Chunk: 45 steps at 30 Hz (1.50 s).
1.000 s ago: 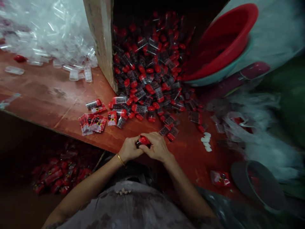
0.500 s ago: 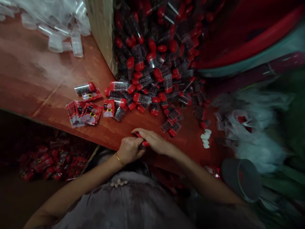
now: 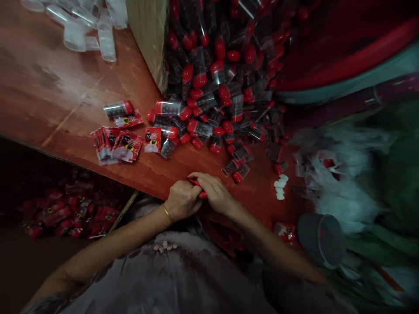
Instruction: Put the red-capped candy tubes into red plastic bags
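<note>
My left hand [image 3: 183, 199], with a thin gold bangle at its wrist, is closed like a fist at the table's front edge. Out of its right side pokes a rounded red end [image 3: 203, 194], like the cap of a small clear tube; the hands hide the remainder. My right hand [image 3: 214, 192] presses against it from the right, fingers bent over a thin red strip [image 3: 194, 182] that looks like a packet's edge. To the left lie a fanned stack of red printed packets [image 3: 126, 146], a single packet [image 3: 152, 140] and a red-capped tube [image 3: 118, 108] resting on another packet.
A large heap of red-capped tubes [image 3: 199, 104] spreads behind my hands, beside a cardboard wall [image 3: 149, 39]. Clear empty tubes [image 3: 106, 37] lie back left. White pieces [image 3: 280, 187], plastic bags [image 3: 343, 174] and a grey cup [image 3: 321, 240] are rightward. Filled packets [image 3: 68, 213] sit below left.
The view has shifted slightly, so the table's contents sit a little higher in it. Both hands stay together on the red item, with the right fingers drawn in a bit more.
</note>
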### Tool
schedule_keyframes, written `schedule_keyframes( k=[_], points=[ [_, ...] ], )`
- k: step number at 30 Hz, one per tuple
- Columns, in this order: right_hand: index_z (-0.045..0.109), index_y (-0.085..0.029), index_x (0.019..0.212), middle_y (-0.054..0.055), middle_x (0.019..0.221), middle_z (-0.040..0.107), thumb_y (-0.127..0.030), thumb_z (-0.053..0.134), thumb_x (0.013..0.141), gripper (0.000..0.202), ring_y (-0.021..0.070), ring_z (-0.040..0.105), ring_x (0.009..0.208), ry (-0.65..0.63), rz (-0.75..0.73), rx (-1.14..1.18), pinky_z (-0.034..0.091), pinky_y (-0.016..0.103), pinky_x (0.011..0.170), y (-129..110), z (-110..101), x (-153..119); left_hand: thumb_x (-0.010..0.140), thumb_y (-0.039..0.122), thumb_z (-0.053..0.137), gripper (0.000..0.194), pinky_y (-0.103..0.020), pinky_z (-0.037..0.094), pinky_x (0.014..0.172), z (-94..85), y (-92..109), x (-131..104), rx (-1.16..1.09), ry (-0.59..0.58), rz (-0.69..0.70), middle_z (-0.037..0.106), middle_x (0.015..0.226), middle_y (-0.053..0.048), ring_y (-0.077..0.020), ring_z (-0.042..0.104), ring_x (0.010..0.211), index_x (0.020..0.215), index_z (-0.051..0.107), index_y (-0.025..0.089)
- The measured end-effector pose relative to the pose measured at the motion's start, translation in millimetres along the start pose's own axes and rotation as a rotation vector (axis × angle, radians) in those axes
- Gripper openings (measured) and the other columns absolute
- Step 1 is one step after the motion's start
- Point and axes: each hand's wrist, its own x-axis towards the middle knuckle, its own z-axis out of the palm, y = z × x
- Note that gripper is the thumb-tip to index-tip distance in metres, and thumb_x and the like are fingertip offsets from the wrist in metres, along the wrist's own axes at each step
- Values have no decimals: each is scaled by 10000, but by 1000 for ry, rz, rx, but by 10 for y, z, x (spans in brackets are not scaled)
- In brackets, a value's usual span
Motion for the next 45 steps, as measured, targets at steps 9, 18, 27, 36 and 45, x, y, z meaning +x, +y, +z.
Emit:
schedule_keyframes(
  k=[9, 18, 27, 36, 45],
  points=[
    [582, -223, 922, 57, 881, 610, -402, 284, 951, 349, 190, 566, 850, -52, 128, -322, 410, 310, 742, -283, -57, 140, 791, 242, 506, 288, -540, 245, 1050, 101, -39, -72, 20, 208, 60, 649, 926, -116, -267, 500, 1014, 1017, 656, 145],
    [524, -196, 1007, 93, 960, 594, -301, 249, 939, 301, 200, 565, 929, 75, 208, -290, 423, 316, 816, -248, 185, 71, 827, 147, 407, 263, -483, 389, 938, 182, -100, -55, -77, 169, 88, 625, 839, -115, -242, 528, 892, 964, 630, 120],
    [539, -211, 823, 57, 825, 612, -352, 164, 946, 419, 179, 574, 805, 147, 259, -272, 417, 289, 728, -394, 132, 199, 738, 170, 495, 218, -433, 411, 865, 149, -75, -14, -182, 201, 115, 631, 814, -104, -251, 531, 882, 911, 623, 134],
    [519, -207, 772, 56, 794, 603, -351, 154, 954, 432, 173, 564, 790, 179, 210, -270, 415, 286, 740, -432, 192, 225, 793, 242, 491, 219, -422, 412, 834, 140, -56, -12, -233, 283, 101, 630, 810, -110, -257, 525, 889, 927, 627, 136],
    [527, -199, 846, 59, 808, 603, -332, 200, 943, 366, 181, 554, 783, 257, 242, -309, 406, 298, 750, -485, 225, 235, 797, 247, 489, 234, -402, 427, 831, 196, -80, 3, -393, 259, 1, 633, 865, -106, -241, 548, 898, 983, 598, 153]
  ],
)
